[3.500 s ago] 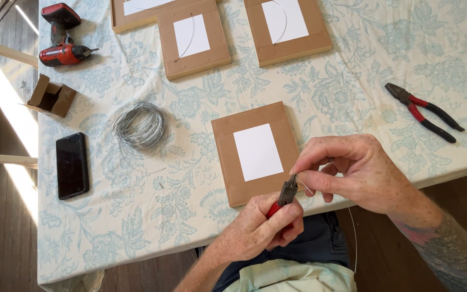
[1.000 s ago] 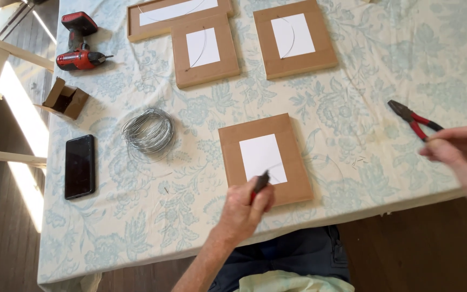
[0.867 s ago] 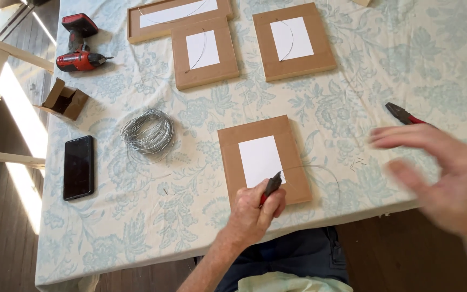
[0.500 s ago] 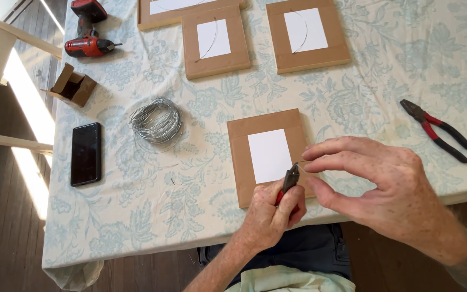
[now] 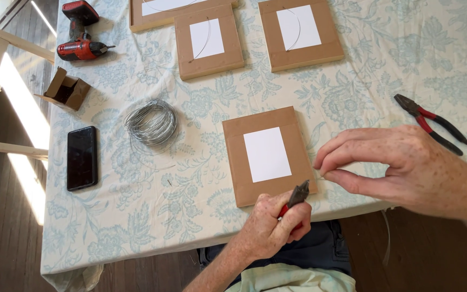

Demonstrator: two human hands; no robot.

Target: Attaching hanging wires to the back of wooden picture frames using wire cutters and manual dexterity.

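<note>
At the desk's (image 5: 136, 216) near edge, the left hand (image 5: 274, 230) has its grip clenched around small red-handled pliers (image 5: 297, 196), whose tip points at the lower right corner of a brown frame back (image 5: 268, 154). Just right, the right hand (image 5: 406, 167) pinches thumb and forefinger together; whether wire sits between them I cannot tell. Farther off lie a wire coil (image 5: 151, 123), larger pliers (image 5: 432, 123), and a drill (image 5: 79, 32).

Dark plank floor (image 5: 1, 216) striped with sunlight beside the floral-clothed table (image 5: 395, 65)
</note>
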